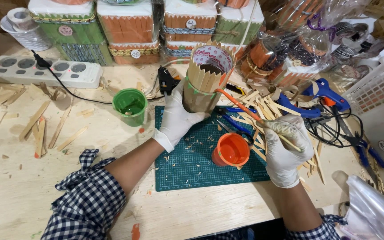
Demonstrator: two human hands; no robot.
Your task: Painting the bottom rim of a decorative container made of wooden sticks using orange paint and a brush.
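Observation:
My left hand, in a white glove, grips a round holder made of pointed wooden sticks, tilted so its open top faces me. A roll of tape sits inside its mouth. In my gloved right hand is a paintbrush with an orange-coated tip that touches the holder's side. Orange and green paint marks show on the sticks. An orange cup of orange paint stands on the green cutting mat between my hands.
A green paint cup stands left of the mat. Loose wooden sticks litter the table. A power strip, a black glue gun, a blue glue gun, blue pliers, finished boxes and a white basket surround the work.

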